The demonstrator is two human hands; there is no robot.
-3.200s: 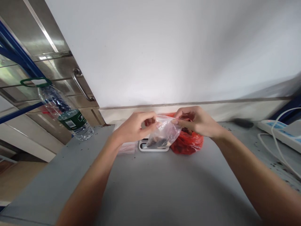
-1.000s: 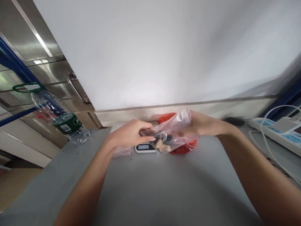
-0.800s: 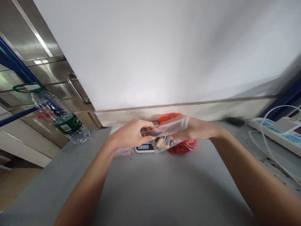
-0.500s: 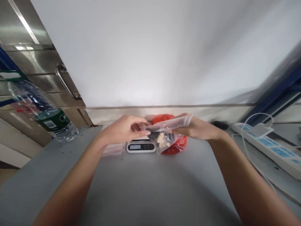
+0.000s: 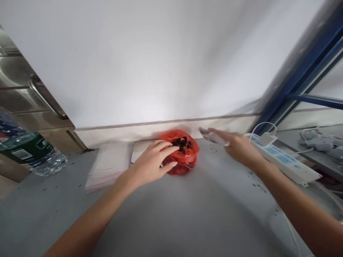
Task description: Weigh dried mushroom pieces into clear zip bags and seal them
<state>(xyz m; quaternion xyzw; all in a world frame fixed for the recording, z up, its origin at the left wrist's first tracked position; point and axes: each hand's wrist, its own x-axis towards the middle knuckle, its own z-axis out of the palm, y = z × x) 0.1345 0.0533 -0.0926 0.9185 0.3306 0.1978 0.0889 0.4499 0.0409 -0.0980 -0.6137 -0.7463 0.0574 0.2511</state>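
My left hand is open, its fingers apart. It covers part of the small white scale, and its fingertips are at the near left side of a red plastic bag; contact is hard to judge. Dark brown dried pieces show in the bag's mouth. Off to the right, my right hand is closed on a blurred clear plastic bag, seen nearly edge-on with a dark patch at its left end. The scale's display is hidden behind my left hand.
A stack of clear zip bags lies left of the scale. Farther left stands a large water bottle. On the right are a white power strip with a plugged-in charger and cable, and dark crumbs. A wall rises behind.
My right hand has carried the clear bag rightward, away from the red bag, uncovering its dark contents. My left hand has moved off the clear bag toward the red one. The view has shifted right.
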